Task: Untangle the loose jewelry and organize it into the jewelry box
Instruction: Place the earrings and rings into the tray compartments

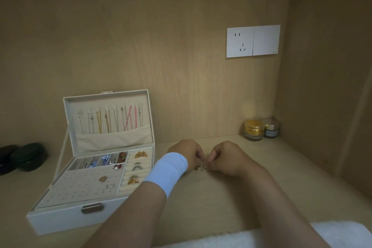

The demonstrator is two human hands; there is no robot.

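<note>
Two hands, the left hand (186, 153) and the right hand (226, 157), pinch the small jewelry tangle (201, 167) with curled fingers (198, 154) on the bench (221, 207) just right of the open jewelry box (66, 217), and soft, slow little pulls should free it without snapping anything.

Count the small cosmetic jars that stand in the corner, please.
2. The gold jar stands in the far right corner. The smaller silver-lidded jar stands beside it, on its right. I see nothing there that could hide a third.
</note>
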